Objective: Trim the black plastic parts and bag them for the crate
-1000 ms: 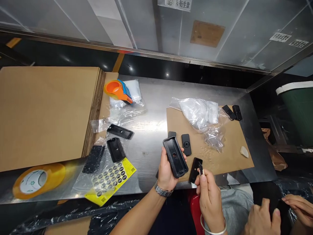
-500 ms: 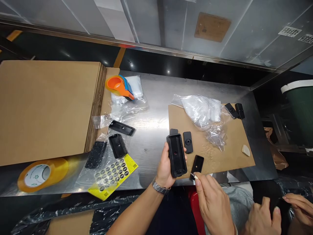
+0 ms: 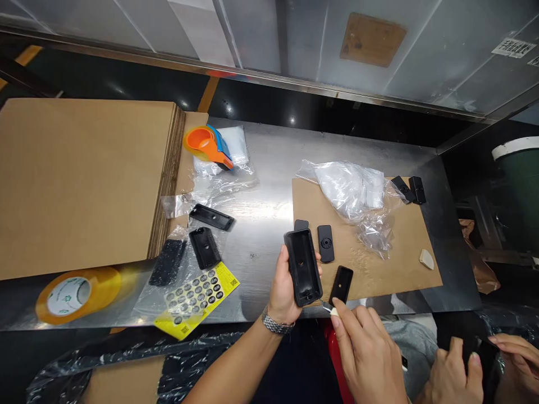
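Observation:
My left hand (image 3: 284, 289), with a metal watch on its wrist, is wrapped round a long black plastic tray (image 3: 303, 266), its hollow side facing up. Between the thumb and fingers of my right hand (image 3: 366, 342) is a small pale-handled tool (image 3: 328, 307), whose thin metal tip is close to the tray's lower right corner. A smaller open black case (image 3: 341, 285) lies on the cardboard sheet (image 3: 391, 275) just above my right fingers. Beside the held tray is a black cover with a round pattern (image 3: 325, 243).
Plastic bags (image 3: 347, 188) lie on the cardboard. At left are stacked cardboard (image 3: 84, 179), an orange tape dispenser (image 3: 206, 145), black trays (image 3: 205, 248), a yellow sticker sheet (image 3: 197, 303) and a tape roll (image 3: 69, 296). Another person's hands (image 3: 457, 370) are at lower right.
The tool in my right hand has moved left, towards the tray's lower end. The tray in my left hand has tilted slightly. The view has shifted a little.

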The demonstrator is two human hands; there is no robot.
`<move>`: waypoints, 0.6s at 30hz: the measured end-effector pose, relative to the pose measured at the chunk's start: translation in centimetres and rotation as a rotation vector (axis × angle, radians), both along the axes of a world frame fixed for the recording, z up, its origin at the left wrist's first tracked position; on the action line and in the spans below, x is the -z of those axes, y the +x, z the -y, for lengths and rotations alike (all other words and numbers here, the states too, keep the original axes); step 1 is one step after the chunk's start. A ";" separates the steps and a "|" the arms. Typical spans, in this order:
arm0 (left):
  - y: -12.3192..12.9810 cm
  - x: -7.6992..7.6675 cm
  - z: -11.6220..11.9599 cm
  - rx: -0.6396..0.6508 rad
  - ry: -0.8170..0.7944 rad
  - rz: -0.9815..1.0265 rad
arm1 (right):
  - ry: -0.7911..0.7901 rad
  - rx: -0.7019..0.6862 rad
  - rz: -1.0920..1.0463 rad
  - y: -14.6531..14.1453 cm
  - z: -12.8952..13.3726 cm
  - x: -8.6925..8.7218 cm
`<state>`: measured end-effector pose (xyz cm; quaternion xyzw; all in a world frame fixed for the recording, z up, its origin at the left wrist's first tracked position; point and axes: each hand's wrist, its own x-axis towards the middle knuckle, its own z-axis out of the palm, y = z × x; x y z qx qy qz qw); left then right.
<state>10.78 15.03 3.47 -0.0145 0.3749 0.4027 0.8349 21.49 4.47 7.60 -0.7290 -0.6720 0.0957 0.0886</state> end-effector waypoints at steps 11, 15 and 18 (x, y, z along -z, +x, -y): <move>-0.3 -0.2 0.0 0.023 0.017 0.002 | 0.030 0.004 0.048 -0.5 -0.2 0.0; -0.5 -0.3 0.1 0.063 0.017 -0.025 | 0.021 -0.020 0.069 -0.5 -0.3 -0.2; -0.7 -0.3 0.2 0.067 0.009 -0.046 | 0.016 -0.040 0.076 -0.4 -0.4 -0.3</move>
